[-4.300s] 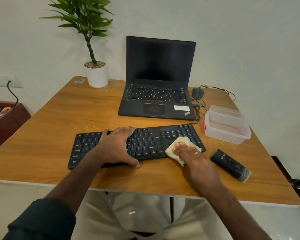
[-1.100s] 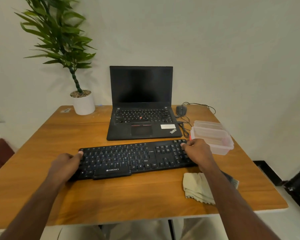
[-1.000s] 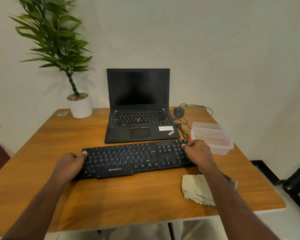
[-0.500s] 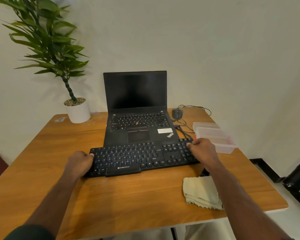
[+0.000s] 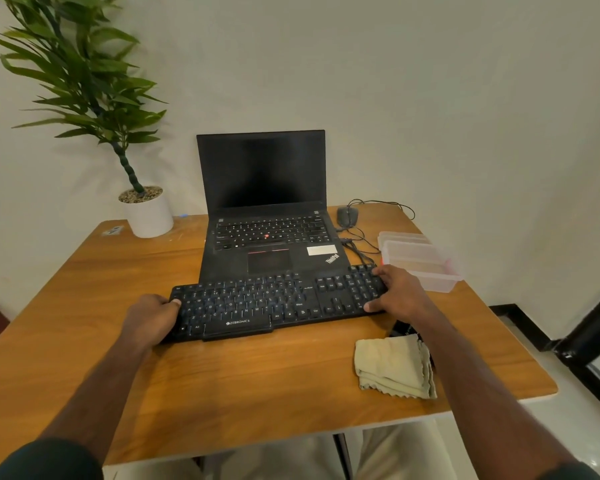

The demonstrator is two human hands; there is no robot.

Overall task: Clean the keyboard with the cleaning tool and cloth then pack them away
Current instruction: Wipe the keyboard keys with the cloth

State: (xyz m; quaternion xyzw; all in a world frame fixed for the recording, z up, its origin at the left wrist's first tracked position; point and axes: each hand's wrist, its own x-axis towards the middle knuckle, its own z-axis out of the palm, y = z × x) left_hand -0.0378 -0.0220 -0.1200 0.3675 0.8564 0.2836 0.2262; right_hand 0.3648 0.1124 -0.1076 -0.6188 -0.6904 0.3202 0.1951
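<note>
while the cloth point(image 5: 394, 368) lies beside the right forearm, both hands point(image 5: 153, 317) grip the keyboard point(image 5: 274, 303) ends.

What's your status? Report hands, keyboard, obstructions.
Left hand and right hand grip the keyboard ends. Cloth on table, cleaning tool mostly hidden under right arm. Keyboard's far edge at laptop.

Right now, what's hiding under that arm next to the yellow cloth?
A small black corner peeks out between the keyboard and the cloth, under the right forearm. The arm covers the rest, so what it is can't be told.
</note>
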